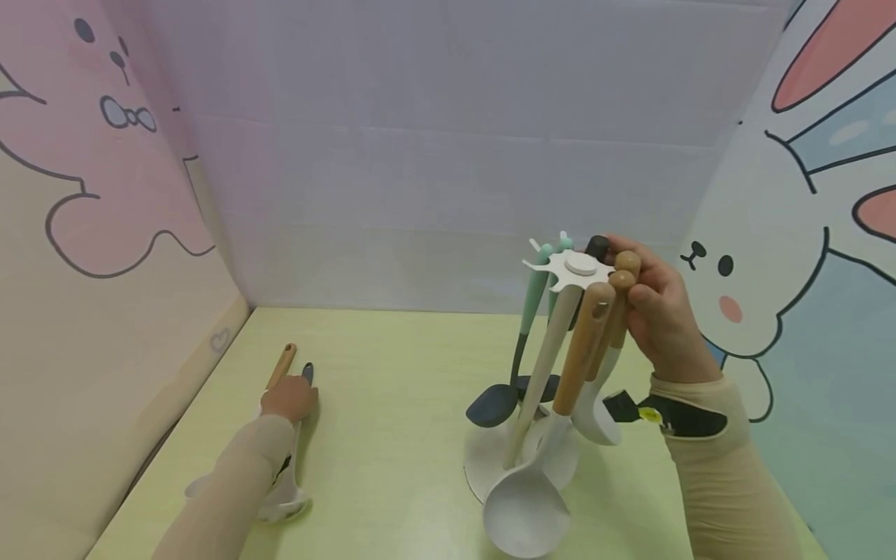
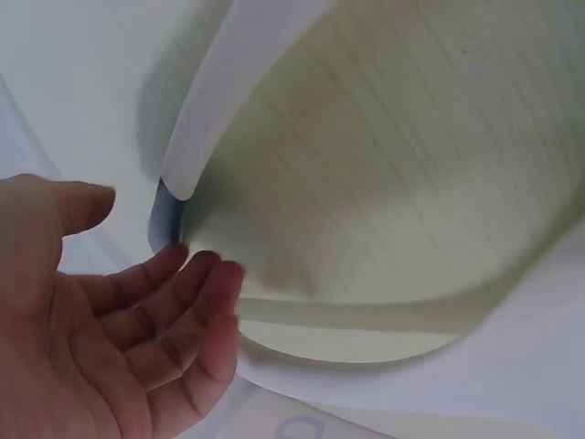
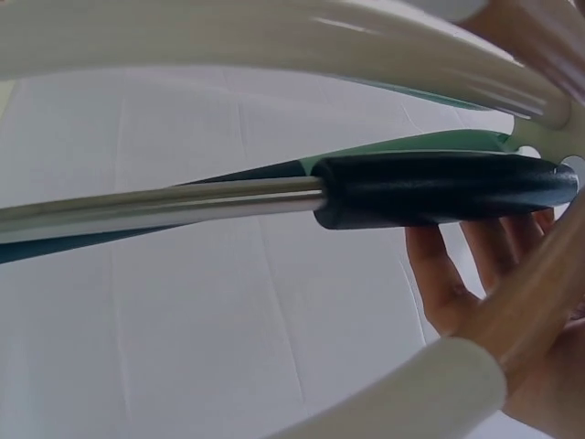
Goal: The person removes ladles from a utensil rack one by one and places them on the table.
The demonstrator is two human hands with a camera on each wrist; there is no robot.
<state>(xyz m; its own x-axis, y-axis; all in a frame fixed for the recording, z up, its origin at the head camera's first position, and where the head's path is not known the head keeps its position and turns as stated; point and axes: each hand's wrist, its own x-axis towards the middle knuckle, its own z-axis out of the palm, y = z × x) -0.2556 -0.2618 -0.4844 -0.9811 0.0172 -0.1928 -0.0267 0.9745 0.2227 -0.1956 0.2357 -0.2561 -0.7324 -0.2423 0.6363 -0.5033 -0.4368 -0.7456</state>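
Presently, one utensil stand (image 1: 581, 264) occupies the table (image 1: 392, 389) toward its right edge, and six handles are counted at its top: two mint-green handles (image 1: 534, 303), one black handle (image 3: 439, 190) and three wooden handles (image 1: 586, 342). Right hand (image 1: 661, 311): fingertips bent against the black handle, thumb beside the wooden handles; whether it truly pinches any of them cannot be told. Two utensils lie near the table's left edge, both with white parts; one has a wooden end (image 1: 283, 364), the other a grey tip (image 2: 166, 219). Left hand (image 1: 290, 398) is over these two, thumb well apart, fingers loosely bent, enclosing nothing; contact with the grey tip is uncertain. Materials: the stand has a pale post, a star-like white top of curved hooks and a round base; the black handle is rounded and joins a shiny metal shaft (image 3: 256, 201); the green handles run down to dark, broad heads (image 1: 492, 406). One wooden handle ends in a large, round, smooth white ladle bowl (image 1: 526, 509). Table surface: pale yellow-green, fine wood grain. Beyond the table's far edge hangs a creased, pale lilac backdrop (image 1: 420, 171); a rabbit drawing (image 1: 756, 257) decorates the right-hand wall.
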